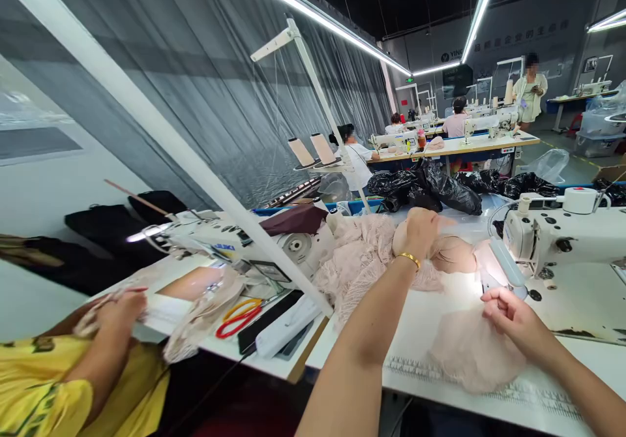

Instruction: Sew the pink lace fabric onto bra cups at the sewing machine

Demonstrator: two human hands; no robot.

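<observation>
My left hand (419, 231), with a gold bracelet on the wrist, reaches far over the white table (430, 313) and grips a beige padded cup (452, 254) at the edge of a pile of pale pink lace fabric (359, 254). My right hand (511, 316) lies nearer to me with its fingers curled, pinching the edge of a sheer pink fabric piece (472, 352) that is spread flat on the table. A white sewing machine (562, 235) stands just right of both hands, its lamp lit.
A co-worker in a yellow top (44, 385) sits at the left with a hand (122, 306) on cloth at another machine (220, 241). Red and orange scissors (239, 316) lie there. Black bags (440, 189) are piled behind; other people work at distant tables.
</observation>
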